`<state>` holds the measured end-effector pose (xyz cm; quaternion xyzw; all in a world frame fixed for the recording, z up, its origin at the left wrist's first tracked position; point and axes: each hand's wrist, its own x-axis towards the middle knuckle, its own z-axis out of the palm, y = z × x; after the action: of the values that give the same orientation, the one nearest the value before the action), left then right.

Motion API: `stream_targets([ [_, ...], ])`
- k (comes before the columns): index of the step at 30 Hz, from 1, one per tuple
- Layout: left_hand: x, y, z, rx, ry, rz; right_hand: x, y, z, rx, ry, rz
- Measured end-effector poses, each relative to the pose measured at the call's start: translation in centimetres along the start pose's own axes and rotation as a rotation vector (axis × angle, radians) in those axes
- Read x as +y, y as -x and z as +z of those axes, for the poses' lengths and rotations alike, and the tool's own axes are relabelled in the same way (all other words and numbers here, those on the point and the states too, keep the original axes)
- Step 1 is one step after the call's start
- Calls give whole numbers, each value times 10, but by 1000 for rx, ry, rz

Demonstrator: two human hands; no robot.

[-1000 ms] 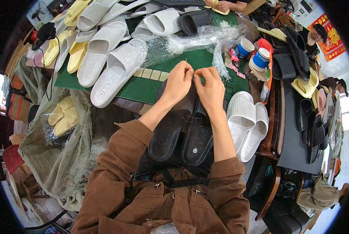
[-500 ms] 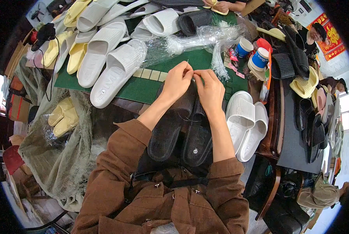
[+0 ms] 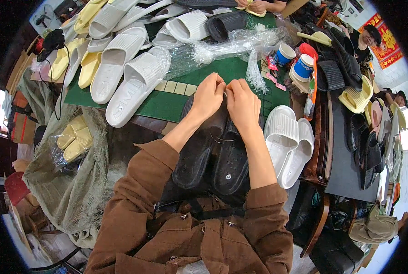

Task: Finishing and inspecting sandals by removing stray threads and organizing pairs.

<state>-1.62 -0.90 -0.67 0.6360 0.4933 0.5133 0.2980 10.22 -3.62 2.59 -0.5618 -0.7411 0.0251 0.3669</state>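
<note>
Two black slide slippers (image 3: 192, 160) lie side by side before me, soles toward my body. Above their straps my left hand (image 3: 207, 97) is closed in a pinch, and the tip of a thin strand (image 3: 218, 73) sticks up from its fingers. My right hand (image 3: 243, 104) pinches close against it, fingertips almost meeting; what it grips is too small to make out. A thin clear loop (image 3: 216, 139) hangs between the two black slippers, below my hands. White slides (image 3: 275, 137) stand just right of my right forearm.
White slides (image 3: 137, 84) and yellow slides (image 3: 90, 68) crowd the left of the green mat (image 3: 151, 107). Clear plastic strands (image 3: 213, 52) lie beyond my hands. Paper cups (image 3: 303, 68) stand at the right. Yellow slides in a bag (image 3: 76, 139) rest at left. Another person's hand (image 3: 258, 6) works at the far side.
My right hand has turned slightly and shifted a little left, still beside the left hand. The black slippers lie as before.
</note>
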Motion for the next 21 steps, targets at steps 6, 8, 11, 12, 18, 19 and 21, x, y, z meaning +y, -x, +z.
stream_targets([
  [6, 3, 2, 0, -35, 9, -35, 6, 1, 0, -29, -49, 83],
  [8, 1, 2, 0, -33, -3, -35, 5, 1, 0, -54, -102, 89],
  [11, -2, 2, 0, -31, -14, -26, -1, 0, -1, -88, 9, 81],
  [12, -2, 2, 0, -30, -10, -13, -1, 0, 0, -82, 22, 80],
  [18, -8, -5, -3, 87, 74, -77, 6, 3, 0, 6, 35, 9],
  [19, -14, -10, -9, 100, 212, -208, 4, 4, 0, 12, 74, 24],
  [21, 3, -9, -11, 70, 267, -282, 5, 7, -3, -13, 72, 67],
])
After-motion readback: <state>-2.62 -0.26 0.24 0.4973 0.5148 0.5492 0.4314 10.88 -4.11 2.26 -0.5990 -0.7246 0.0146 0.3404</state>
